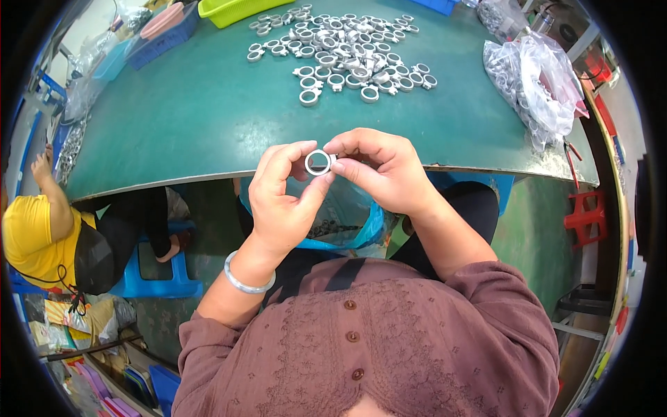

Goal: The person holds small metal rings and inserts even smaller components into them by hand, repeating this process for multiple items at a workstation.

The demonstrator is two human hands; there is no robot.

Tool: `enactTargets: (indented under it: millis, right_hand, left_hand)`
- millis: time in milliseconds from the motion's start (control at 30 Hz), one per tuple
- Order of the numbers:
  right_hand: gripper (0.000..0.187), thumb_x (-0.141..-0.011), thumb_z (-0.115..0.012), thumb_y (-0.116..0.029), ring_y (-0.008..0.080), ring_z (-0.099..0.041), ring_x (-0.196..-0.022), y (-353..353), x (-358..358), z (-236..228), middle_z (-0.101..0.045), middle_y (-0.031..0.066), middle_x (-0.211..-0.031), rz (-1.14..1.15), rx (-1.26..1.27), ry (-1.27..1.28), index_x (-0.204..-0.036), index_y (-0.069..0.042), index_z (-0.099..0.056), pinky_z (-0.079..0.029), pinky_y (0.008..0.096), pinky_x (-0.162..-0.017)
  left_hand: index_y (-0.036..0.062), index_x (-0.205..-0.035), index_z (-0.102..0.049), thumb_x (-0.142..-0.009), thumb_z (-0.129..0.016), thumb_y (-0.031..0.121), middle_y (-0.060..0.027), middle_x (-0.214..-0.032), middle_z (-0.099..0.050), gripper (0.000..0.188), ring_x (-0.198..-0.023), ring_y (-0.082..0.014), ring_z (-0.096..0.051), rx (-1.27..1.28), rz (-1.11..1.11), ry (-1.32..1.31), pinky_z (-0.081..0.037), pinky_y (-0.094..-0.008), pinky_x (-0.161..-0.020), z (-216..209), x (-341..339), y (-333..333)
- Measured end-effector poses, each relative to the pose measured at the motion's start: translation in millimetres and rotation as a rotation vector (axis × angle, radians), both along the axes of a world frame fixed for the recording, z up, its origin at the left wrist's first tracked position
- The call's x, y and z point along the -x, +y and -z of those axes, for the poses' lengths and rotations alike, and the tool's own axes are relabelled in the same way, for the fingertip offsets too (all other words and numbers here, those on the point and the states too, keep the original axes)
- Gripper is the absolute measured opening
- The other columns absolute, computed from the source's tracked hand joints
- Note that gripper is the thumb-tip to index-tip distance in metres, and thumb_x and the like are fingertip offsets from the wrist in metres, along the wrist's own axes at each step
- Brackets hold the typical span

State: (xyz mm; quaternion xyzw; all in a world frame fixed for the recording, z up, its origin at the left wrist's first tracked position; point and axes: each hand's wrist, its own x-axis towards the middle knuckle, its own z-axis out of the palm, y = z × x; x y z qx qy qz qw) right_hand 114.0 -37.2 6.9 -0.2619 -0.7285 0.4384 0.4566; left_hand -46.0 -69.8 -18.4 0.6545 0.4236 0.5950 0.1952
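Observation:
A silver metal ring clamp (309, 162) is held upright between my two hands at the table's near edge. My left hand (281, 187) pinches its left side between thumb and fingers. On the other side, the thumb and fingertips of my right hand (382, 167) close on the small lug of the clamp. Farther back on the green table (187, 118) lies a loose heap of similar ring clamps (340, 52). Beneath my hands, an open blue bag (372, 226) with small metal parts in it sits between my knees.
Clear plastic bags of metal parts (535, 83) stand at the table's right end. A lime-green tray (236, 10) and a blue basket (163, 38) are at the back left. A person in yellow (42, 233) sits at left; a red stool (586, 219) stands at right.

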Motion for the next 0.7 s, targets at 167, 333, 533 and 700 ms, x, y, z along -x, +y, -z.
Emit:
enactTargets:
  millis: [167, 333, 533, 700]
  right_hand:
    - [0.013, -0.082, -0.057, -0.001, 0.0067, -0.056, -0.077, -2, 0, -1, -0.062, 0.0041, -0.084, -0.103, 0.258, 0.148, -0.095, 0.003, -0.059, -0.046, 0.0212, -0.069]
    - [0.013, -0.082, -0.058, -0.001, 0.0065, -0.055, -0.077, -3, -2, 0, -0.062, 0.0037, -0.084, -0.101, 0.265, 0.156, -0.095, 0.002, -0.059, -0.046, 0.0212, -0.069]
    - [0.014, -0.081, -0.058, -0.001, 0.0069, -0.056, -0.077, -4, -5, 2, -0.061, 0.0042, -0.084, -0.076, 0.246, 0.133, -0.095, 0.002, -0.059, -0.047, 0.0214, -0.069]
    - [0.013, -0.081, -0.058, 0.0, 0.0078, -0.056, -0.078, -6, -7, 1, -0.062, 0.0045, -0.085, -0.068, 0.216, 0.123, -0.094, 0.002, -0.059, -0.047, 0.0221, -0.07]
  left_hand:
    - [-0.0035, -0.107, -0.051, -0.073, -0.065, -0.005, -0.004, -0.091, -0.054, 0.038, -0.078, -0.0087, -0.053, 0.078, 0.058, 0.058, -0.046, -0.0208, -0.069, -1, 4, -6]
    - [-0.0018, -0.105, -0.054, -0.07, -0.068, -0.002, -0.0055, -0.087, -0.058, 0.038, -0.074, -0.0085, -0.054, 0.208, 0.148, -0.173, -0.046, -0.0209, -0.064, 1, 0, -9]
    - [-0.0027, -0.112, -0.048, -0.075, -0.063, -0.005, -0.0072, -0.092, -0.06, 0.04, -0.084, -0.01, -0.058, 0.38, 0.318, -0.353, -0.048, -0.0217, -0.073, -8, -1, -15]
    - [-0.0022, -0.111, -0.048, -0.076, -0.061, -0.006, -0.0082, -0.092, -0.06, 0.038, -0.085, -0.0109, -0.058, 0.452, 0.393, -0.444, -0.048, -0.0225, -0.074, -10, 0, -17]
